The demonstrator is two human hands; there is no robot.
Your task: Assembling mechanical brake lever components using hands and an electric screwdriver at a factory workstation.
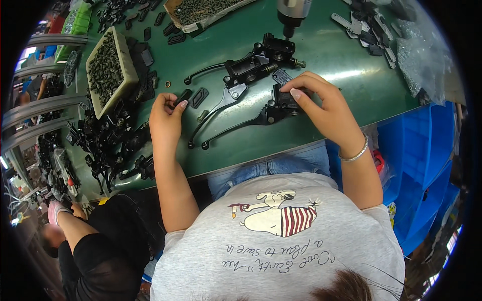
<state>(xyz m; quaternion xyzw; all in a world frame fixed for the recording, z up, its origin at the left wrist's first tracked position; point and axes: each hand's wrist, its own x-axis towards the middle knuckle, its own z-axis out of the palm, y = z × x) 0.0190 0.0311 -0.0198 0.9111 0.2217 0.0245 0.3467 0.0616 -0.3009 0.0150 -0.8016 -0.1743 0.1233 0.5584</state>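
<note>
My left hand point(167, 114) pinches a small black rubber piece point(184, 97) between thumb and fingers. Beside it on the green bench lies a flat black rubber gasket point(200, 98). My right hand point(324, 102) grips the reservoir end of the nearest brake lever assembly point(261, 118), whose black lever points left. Its fingers partly hide that reservoir. Just beyond lie a brake lever assembly with a silver lever point(232, 95) and another with a black lever point(208, 71). A grey cover plate point(282, 76) rests close to my right fingertips.
An electric screwdriver point(292, 17) hangs over the far reservoir. Left stand a cream tray of small fittings point(125, 70) and piled black lever parts point(108, 135). A screw tray point(173, 17) is at the back; metal plates point(366, 27) and plastic bags point(422, 60) lie right. A person point(100, 251) sits lower left.
</note>
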